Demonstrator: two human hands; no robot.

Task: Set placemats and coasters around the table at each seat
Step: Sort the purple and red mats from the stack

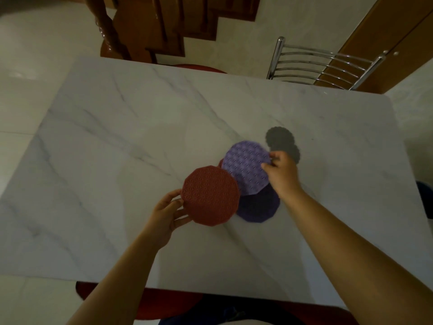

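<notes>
My left hand (165,214) grips the left edge of a round red patterned placemat (210,195), held just above the white marble table (117,141). My right hand (282,173) pinches the right edge of a light purple patterned placemat (246,168), lifted and tilted over the pile. Under it lies a dark purple placemat (259,207) flat on the table, and a sliver of another red mat (220,163) shows behind. Small dark grey scalloped coasters (280,139) lie overlapped just beyond my right hand.
A chrome slatted chair (321,64) stands at the far right side of the table. A red chair seat (199,66) shows at the far edge, another red seat (150,303) at the near edge. A wooden staircase (145,26) rises behind.
</notes>
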